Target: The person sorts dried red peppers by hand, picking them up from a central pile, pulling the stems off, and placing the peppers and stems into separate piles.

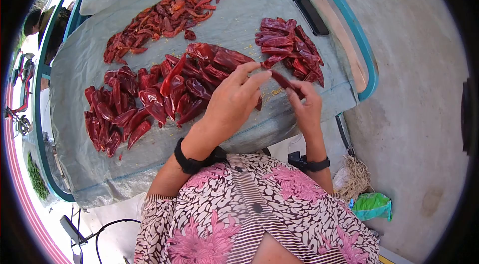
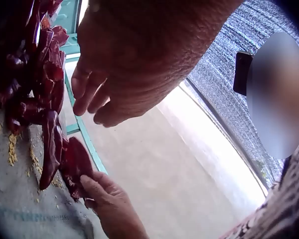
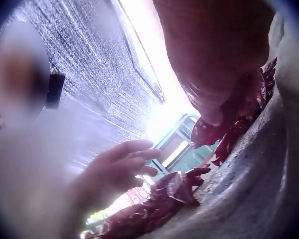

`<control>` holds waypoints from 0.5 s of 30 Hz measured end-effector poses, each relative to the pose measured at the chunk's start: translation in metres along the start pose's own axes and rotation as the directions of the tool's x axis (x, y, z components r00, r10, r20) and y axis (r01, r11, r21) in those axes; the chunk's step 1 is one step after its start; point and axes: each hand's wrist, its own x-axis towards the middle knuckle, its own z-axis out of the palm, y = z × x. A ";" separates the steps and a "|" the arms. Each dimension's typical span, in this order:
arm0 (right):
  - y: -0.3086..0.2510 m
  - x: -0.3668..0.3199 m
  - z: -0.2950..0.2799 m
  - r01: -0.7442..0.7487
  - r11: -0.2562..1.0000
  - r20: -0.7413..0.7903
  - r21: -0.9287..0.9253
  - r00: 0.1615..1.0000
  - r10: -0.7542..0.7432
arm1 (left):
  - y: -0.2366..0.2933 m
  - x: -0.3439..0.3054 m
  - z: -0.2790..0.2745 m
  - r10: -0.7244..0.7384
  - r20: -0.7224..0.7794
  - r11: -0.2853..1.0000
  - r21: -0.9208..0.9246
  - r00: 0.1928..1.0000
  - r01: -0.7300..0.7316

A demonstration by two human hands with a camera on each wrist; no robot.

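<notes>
My right hand point(image 1: 305, 107) pinches a dark red chili pepper point(image 1: 283, 80) near one end, between thumb and fingers. The left hand point(image 1: 232, 102) hovers by the pepper's other end; in the left wrist view its fingers hang loosely bent, apart from the held chili point(image 2: 78, 159). Under and beyond the left hand lies a wide heap of whole, glossy red chilies point(image 1: 172, 89). A smaller pile of long dark chilies point(image 1: 292, 47) is just past the right hand. Farther back left spreads a heap of flatter, orange-red pieces point(image 1: 162, 19).
The grey-green sheet point(image 1: 85, 59) covers a table with a teal metal frame point(image 1: 366, 54). Yellow seeds point(image 1: 272, 94) are scattered near the hands. A black phone point(image 1: 311, 16) lies at the back right. Twine point(image 1: 355, 176) and a green bag point(image 1: 373, 206) sit on the floor.
</notes>
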 end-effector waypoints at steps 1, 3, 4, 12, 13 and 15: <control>-0.007 -0.005 0.000 -0.060 0.991 0.082 0.123 0.995 0.050 | 0.002 0.000 -0.001 -0.020 0.012 0.999 -0.046 1.000 0.021; -0.018 -0.009 0.003 -0.142 0.944 0.210 0.298 0.974 0.080 | 0.004 0.001 0.000 -0.058 0.040 0.988 -0.138 0.998 0.062; -0.023 -0.010 0.007 -0.156 0.921 0.252 0.356 0.965 0.066 | 0.003 0.000 -0.001 -0.087 0.066 0.988 -0.124 0.994 0.094; -0.021 0.021 0.007 -0.043 0.996 0.105 0.082 0.994 0.034 | -0.015 0.003 -0.018 -0.083 -0.272 0.994 0.050 0.959 0.101; -0.026 0.029 0.006 0.034 0.999 0.095 -0.023 0.995 -0.032 | -0.015 0.004 -0.019 -0.060 -0.316 0.990 0.101 0.947 0.097; -0.020 0.046 0.017 0.259 0.949 0.066 -0.181 0.966 -0.251 | -0.007 0.004 -0.016 -0.250 -0.294 0.966 -0.132 0.923 0.220</control>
